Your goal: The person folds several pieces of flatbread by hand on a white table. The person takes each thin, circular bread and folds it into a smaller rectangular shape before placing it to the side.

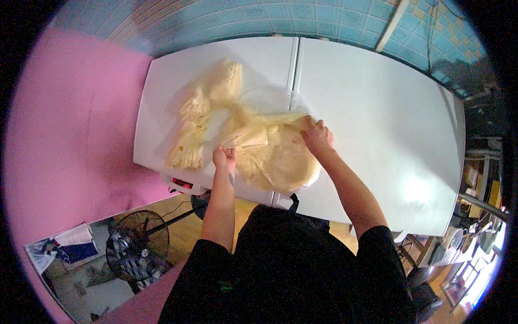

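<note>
On a white two-panel surface lies a stack of thin, round, pale yellow sheets (pixel 283 162) that look like flatbreads or wrappers. My left hand (pixel 224 157) pinches the near edge of a folded portion (pixel 247 135) at the stack's left. My right hand (pixel 317 135) is on the upper right edge of the sheets, its fingertips partly hidden by the hand itself; whether it grips them I cannot tell. Clear plastic (pixel 271 95) shows beyond and around the stack. Two folded, bunched piles of similar sheets lie to the left, one nearer (pixel 188 141) and one farther (pixel 226 83).
The white surface (pixel 376 121) has a seam between its two panels. A pink wall (pixel 89 121) borders it on the left, blue tiles (pixel 267 22) behind. A black pedestal fan (pixel 139 245) stands at lower left. Cluttered shelving or tables (pixel 449 247) are at the far right.
</note>
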### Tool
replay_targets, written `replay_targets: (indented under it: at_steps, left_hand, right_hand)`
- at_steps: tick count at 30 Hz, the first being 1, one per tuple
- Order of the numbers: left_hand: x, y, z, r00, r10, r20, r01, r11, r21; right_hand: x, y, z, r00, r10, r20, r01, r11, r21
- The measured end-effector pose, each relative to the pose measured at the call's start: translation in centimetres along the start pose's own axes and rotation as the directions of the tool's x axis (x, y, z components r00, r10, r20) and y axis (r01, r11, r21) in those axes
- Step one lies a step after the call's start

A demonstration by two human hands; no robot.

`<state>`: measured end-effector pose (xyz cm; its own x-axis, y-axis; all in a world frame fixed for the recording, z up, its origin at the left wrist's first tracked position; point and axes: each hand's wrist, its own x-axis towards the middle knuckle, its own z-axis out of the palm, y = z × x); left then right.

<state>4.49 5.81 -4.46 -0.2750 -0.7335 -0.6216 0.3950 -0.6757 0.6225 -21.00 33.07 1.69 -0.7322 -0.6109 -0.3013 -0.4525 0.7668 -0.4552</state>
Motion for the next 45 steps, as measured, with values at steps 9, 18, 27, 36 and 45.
replay_targets:
  at_steps: [9, 18, 27, 36, 45]
  left_hand:
    - [2.4, 1.6, -3.0, 0.974, -0.094, 0.207, 0.03, 0.956, 0.29]
    - [-0.2, 1.8, 1.3, 0.959, -0.004, 0.282, -0.21, 0.658, 0.723]
    - [2.5, 5.8, -2.8, 0.924, -0.315, 0.214, 0.101, 0.744, 0.661]
    - [1.0, 7.9, -1.1, 0.739, 0.077, 0.669, -0.672, 0.013, 0.74]
    - [3.7, 6.9, -0.4, 0.761, -0.037, 0.647, -0.646, 0.042, 0.762]
  right_hand:
    - [2.0, -6.9, 3.8, 0.795, -0.561, -0.23, 0.521, 0.826, -0.214]
    - [9.1, -6.8, 4.3, 0.908, -0.42, -0.013, 0.42, 0.908, 0.002]
    - [15.3, -5.7, 2.8, 0.941, 0.152, -0.302, -0.17, 0.985, -0.034]
    - [3.2, -15.9, 6.2, 0.969, 0.247, -0.029, -0.242, 0.962, 0.128]
    - [3.4, -18.3, 9.9, 0.924, 0.382, 0.004, -0.378, 0.911, 0.163]
